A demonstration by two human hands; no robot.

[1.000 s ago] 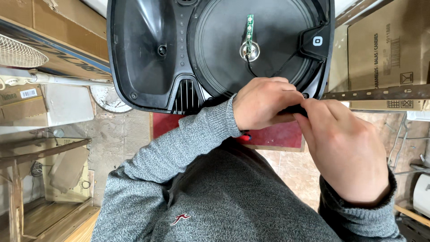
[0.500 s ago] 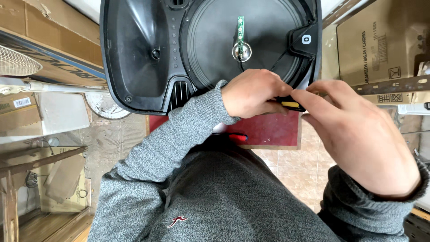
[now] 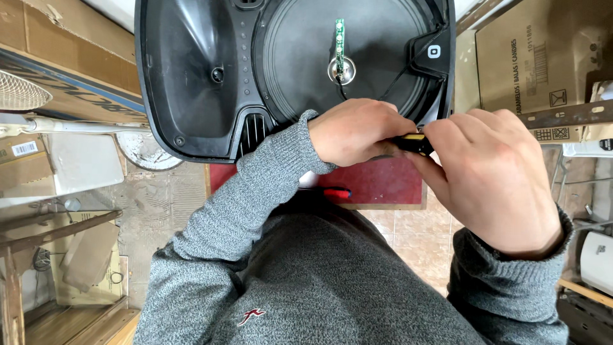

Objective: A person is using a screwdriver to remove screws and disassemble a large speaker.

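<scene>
A large black speaker housing [image 3: 191,83] lies in front of me, its round cone [image 3: 383,57] facing up with a small green circuit strip [image 3: 340,38] at the centre. My left hand [image 3: 357,131] is curled at the cone's lower rim, closed around the front part of a screwdriver. Only the tool's black-and-yellow handle [image 3: 414,142] shows between the hands. My right hand [image 3: 495,179] pinches that handle from the right. The tool's tip is hidden under my left hand.
A dark red board [image 3: 383,182] lies under the speaker's near edge with a red-handled tool [image 3: 336,192] on it. Cardboard boxes [image 3: 536,57] stand at the right, more boxes and a wooden frame [image 3: 38,230] at the left. Tiled floor [image 3: 415,236] shows below.
Both hands stay on the screwdriver at the same spot on the speaker's rim. My right hand has shifted a little around the handle, and the view has drifted slightly.
</scene>
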